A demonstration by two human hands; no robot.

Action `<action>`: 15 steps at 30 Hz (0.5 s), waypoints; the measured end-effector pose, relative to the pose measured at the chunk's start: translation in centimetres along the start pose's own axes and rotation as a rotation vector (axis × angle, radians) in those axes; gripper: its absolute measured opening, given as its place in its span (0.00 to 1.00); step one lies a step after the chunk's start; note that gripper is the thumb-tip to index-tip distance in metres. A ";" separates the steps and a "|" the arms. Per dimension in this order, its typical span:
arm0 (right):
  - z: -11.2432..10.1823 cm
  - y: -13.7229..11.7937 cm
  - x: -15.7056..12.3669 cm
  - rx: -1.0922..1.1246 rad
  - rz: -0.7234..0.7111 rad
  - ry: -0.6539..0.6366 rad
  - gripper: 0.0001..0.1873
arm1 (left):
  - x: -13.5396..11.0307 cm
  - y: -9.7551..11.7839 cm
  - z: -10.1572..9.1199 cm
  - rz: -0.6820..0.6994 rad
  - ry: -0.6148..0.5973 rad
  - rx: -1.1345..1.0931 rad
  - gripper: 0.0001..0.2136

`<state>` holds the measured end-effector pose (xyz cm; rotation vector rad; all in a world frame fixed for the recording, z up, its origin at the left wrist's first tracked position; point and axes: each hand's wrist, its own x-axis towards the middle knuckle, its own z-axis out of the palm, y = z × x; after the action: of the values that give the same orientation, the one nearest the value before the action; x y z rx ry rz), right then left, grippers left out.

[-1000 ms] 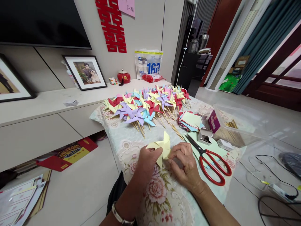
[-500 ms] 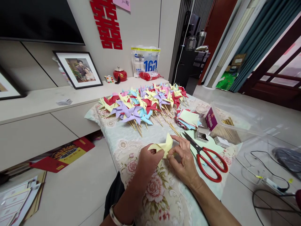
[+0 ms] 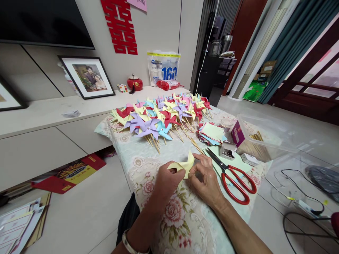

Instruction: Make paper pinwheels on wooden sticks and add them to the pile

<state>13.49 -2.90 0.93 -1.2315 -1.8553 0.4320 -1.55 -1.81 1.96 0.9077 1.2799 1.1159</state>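
Observation:
A pale yellow paper pinwheel (image 3: 186,165), its blades partly folded in, is held between both hands just above the flowered tablecloth (image 3: 174,211). My left hand (image 3: 166,180) is closed on its left side, the thumb pressing near its middle. With thumb and index finger, my right hand (image 3: 205,178) pinches its right edge. Right of my right hand lie red-handled scissors (image 3: 231,173), partly on pale green paper sheets (image 3: 239,165). Beyond the hands, finished pinwheels (image 3: 148,127) in purple, red, blue and yellow lie on wooden sticks.
A stack of coloured paper squares (image 3: 212,133) lies behind the scissors. Beside it are an open small box of metal pins (image 3: 227,151), a white box (image 3: 249,159) and a clear plastic bin (image 3: 267,141) holding sticks. A framed photo (image 3: 87,77) stands on the cabinet at left.
Both hands stay in nearly the same place on the yellow paper. My right fingers have drawn in slightly at its edge, and the view has shifted a little.

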 end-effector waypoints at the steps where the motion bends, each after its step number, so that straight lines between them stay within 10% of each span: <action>1: 0.0 0.0 0.0 0.003 0.000 0.000 0.06 | 0.0 0.0 0.0 -0.002 -0.001 0.002 0.07; 15: 0.0 0.1 0.1 0.034 0.007 -0.001 0.06 | 0.0 -0.1 0.2 0.026 0.032 0.053 0.04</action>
<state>13.50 -2.81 0.88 -1.2155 -1.8383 0.4659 -1.32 -1.81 1.85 0.9512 1.3327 1.1254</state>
